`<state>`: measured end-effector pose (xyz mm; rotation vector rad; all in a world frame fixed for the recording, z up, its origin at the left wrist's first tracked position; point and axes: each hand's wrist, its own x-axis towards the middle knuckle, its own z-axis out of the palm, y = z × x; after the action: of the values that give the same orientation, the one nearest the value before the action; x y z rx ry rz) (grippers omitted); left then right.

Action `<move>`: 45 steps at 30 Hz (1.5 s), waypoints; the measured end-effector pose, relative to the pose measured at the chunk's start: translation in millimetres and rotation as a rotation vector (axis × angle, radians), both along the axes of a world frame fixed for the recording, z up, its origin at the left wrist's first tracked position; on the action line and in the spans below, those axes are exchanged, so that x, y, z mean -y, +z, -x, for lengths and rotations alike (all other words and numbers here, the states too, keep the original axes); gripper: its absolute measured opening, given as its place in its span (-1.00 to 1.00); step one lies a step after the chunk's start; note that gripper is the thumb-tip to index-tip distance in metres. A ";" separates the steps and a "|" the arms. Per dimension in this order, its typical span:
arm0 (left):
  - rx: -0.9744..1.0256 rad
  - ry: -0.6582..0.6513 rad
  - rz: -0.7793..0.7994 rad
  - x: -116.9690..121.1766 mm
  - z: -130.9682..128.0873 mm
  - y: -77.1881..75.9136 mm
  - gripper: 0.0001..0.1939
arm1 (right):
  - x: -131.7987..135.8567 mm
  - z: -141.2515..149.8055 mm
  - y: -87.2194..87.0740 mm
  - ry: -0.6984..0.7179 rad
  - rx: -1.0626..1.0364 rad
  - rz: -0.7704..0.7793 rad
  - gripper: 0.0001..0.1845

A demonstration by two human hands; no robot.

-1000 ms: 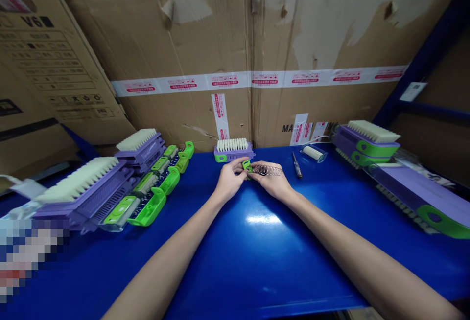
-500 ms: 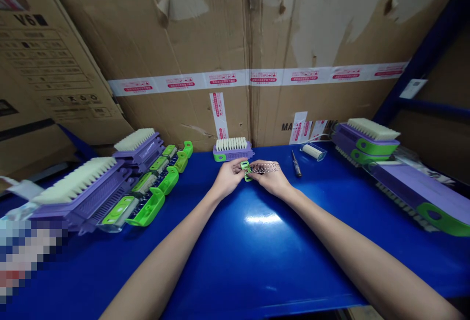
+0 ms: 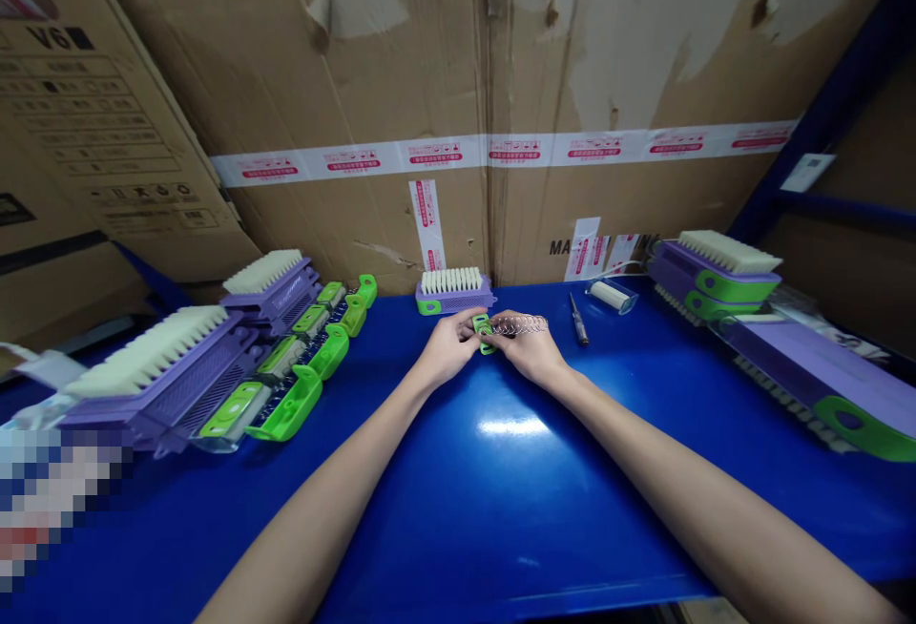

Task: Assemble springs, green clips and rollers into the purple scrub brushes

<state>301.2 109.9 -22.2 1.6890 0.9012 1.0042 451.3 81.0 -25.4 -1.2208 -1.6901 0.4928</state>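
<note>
Pinched in my left hand (image 3: 449,347) is a small green plastic part (image 3: 484,333) with a slot in it. My right hand (image 3: 530,347) is closed on a metal coil spring (image 3: 521,323), which lies sideways along the fingers. The spring's left end meets the green part between my two hands; fingertips hide how they join. Just behind my hands stands a purple brush (image 3: 454,292) with pale bristles facing up and a green end. A screwdriver (image 3: 579,321) lies to the right of my right hand.
Purple brush bodies (image 3: 172,366) and green clip parts (image 3: 297,400) stand along the left. A clear cup with a white roller (image 3: 610,296) lies behind the screwdriver. More purple brushes (image 3: 716,271) are stacked at right. Cardboard (image 3: 322,214) walls the back of the blue table (image 3: 444,519).
The green part has turned and shifted slightly to the right, and my left hand has moved with it. My right hand has stayed nearly in place with the spring.
</note>
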 end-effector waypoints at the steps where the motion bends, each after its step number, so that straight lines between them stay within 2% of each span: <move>1: 0.007 0.002 -0.006 0.1 -0.5 -0.1 -0.51 | -0.1 -0.2 0.1 0.001 0.021 -0.007 -0.95; 5: 0.003 0.049 -0.024 0.5 -2.5 -0.4 -0.56 | 0.6 -3.8 2.1 0.019 0.102 -0.024 -0.90; 8: -0.003 0.063 -0.023 0.2 -3.0 -0.7 -0.55 | 1.8 -8.5 3.8 0.146 0.104 -0.076 -0.74; 11: 0.005 0.059 -0.009 -0.9 -2.6 -1.8 -0.56 | 2.1 -11.7 4.6 0.209 0.097 -0.070 -0.74; 19: 0.059 0.038 0.003 -1.5 -2.7 -4.3 -0.66 | -0.8 -10.3 1.9 0.131 0.086 -0.065 -0.81; 29: 0.047 -0.012 0.010 -3.7 -1.1 -3.0 -0.66 | -1.9 -8.7 2.3 0.084 0.058 -0.037 -0.84; 37: 0.019 -0.106 -0.008 -0.4 0.1 0.2 -0.57 | -1.6 -9.4 4.5 0.102 -0.049 -0.006 -0.86; 45: 0.036 -0.181 0.029 -6.7 4.3 -3.4 -0.57 | -4.9 -15.4 -2.2 0.201 -0.140 0.109 -0.77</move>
<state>296.9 116.6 -25.6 1.6896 0.7215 0.8927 466.7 85.9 -27.6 -1.0710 -1.6919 0.7837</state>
